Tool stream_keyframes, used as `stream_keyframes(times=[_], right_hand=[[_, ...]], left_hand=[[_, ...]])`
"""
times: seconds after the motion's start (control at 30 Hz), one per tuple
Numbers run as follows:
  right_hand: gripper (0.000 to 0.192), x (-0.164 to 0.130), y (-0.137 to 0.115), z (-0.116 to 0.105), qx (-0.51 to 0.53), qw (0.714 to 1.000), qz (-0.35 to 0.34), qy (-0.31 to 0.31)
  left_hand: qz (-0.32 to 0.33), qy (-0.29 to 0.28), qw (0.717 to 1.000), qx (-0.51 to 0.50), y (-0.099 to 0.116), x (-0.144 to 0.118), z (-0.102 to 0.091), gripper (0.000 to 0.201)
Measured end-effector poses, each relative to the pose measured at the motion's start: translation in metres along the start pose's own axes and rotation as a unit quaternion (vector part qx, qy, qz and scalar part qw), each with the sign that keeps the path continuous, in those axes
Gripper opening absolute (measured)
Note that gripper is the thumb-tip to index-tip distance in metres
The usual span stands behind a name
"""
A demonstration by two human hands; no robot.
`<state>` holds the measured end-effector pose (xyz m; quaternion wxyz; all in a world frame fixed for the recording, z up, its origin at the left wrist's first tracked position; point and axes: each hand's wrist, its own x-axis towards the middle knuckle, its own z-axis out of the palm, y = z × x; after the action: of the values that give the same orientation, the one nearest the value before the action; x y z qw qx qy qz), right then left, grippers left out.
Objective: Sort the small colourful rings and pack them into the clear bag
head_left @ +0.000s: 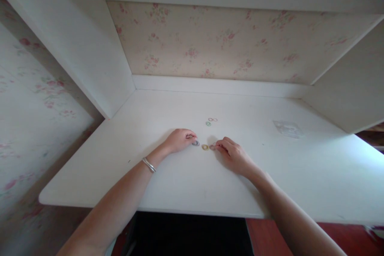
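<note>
Hands are resting on the white desk (168, 192) near the centre of the frame, fingers curled down onto small rings. My left hand (179, 140) is lying knuckles-up just left of centre, its fingertips pinching together at a blue-grey ring (196, 143) that is sitting flat on the surface; the ring is touching the fingertips, though I cannot tell whether it is truly gripped or only pressed. My right hand (234, 155) is lying just right of centre, its fingertips closing on a pinkish ring (213, 147), touching it on the desk. Between the two hands a yellow ring (205, 147) is lying free, just beside the pinkish one. Slightly above, toward the back of the desk, a green ring (208, 123) and two small pink rings (213, 119) are lying close together, apart from both hands. A silver bracelet (149, 165) is sitting on my left wrist. A clear plastic bag (288, 128) is lying flat at the right of the frame, well apart from the rings.
</note>
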<state>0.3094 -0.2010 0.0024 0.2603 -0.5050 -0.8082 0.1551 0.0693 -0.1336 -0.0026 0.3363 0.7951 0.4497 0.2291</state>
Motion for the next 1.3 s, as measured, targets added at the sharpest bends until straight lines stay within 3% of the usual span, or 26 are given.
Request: stream_keyframes(times=[0.53,0.9,1.07,1.2,1.3], right_hand=[[0.025,0.001,-0.004,-0.001,-0.030,0.999,-0.016,-0.033],[0.024,-0.001,0.004,-0.005,-0.026,1.000,-0.013,-0.008],[0.025,-0.001,0.010,-0.014,-0.032,0.998,0.019,0.056],[0.025,-0.001,0.017,-0.016,-0.042,0.996,0.037,0.068],[0.027,-0.002,0.021,-0.016,-0.044,0.995,0.056,0.070]], left_hand=[[-0.013,0.000,1.000,-0.001,0.003,0.001,0.000,0.025],[-0.021,0.002,0.999,-0.031,0.006,0.010,-0.001,0.029],[0.009,-0.004,1.000,0.013,0.021,0.037,0.005,0.030],[0.072,0.015,0.990,0.123,0.036,0.073,0.015,0.027],[0.066,0.018,0.977,0.202,0.042,0.098,0.018,0.027]])
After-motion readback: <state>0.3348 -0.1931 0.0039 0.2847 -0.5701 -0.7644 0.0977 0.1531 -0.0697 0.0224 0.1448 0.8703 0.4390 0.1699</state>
